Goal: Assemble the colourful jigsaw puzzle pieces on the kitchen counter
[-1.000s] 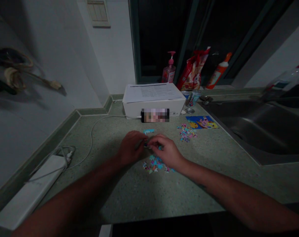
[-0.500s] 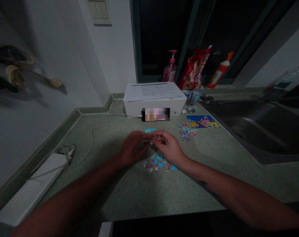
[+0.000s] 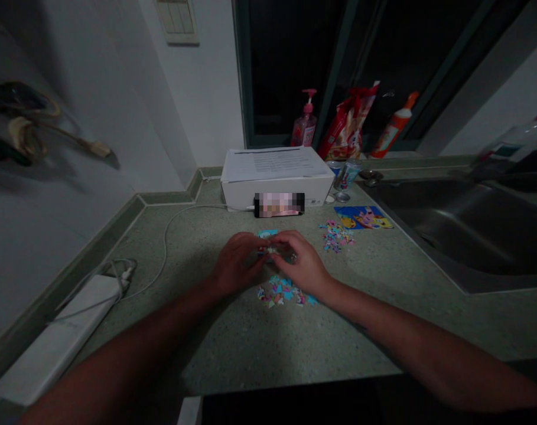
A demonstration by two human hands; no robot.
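My left hand point(image 3: 235, 262) and my right hand point(image 3: 300, 264) meet fingertip to fingertip on the speckled green counter point(image 3: 233, 336). Both pinch small puzzle pieces point(image 3: 268, 249) between thumb and fingers. A loose heap of blue, pink and white puzzle pieces point(image 3: 280, 292) lies just under my right hand. A small joined blue patch point(image 3: 267, 234) sits right behind my fingers. A second heap of pieces point(image 3: 336, 234) lies to the right, with a colourful cartoon picture card point(image 3: 363, 216) behind it.
A white box point(image 3: 274, 175) with a phone point(image 3: 279, 204) leaning on it stands at the back, its cable point(image 3: 166, 236) running left to a white power strip point(image 3: 59, 336). A steel sink point(image 3: 467, 230) fills the right. Bottles and a snack bag point(image 3: 348, 127) line the window sill.
My hands have stayed together over the same spot, the fingers shifting slightly around the pieces. The view has barely moved.
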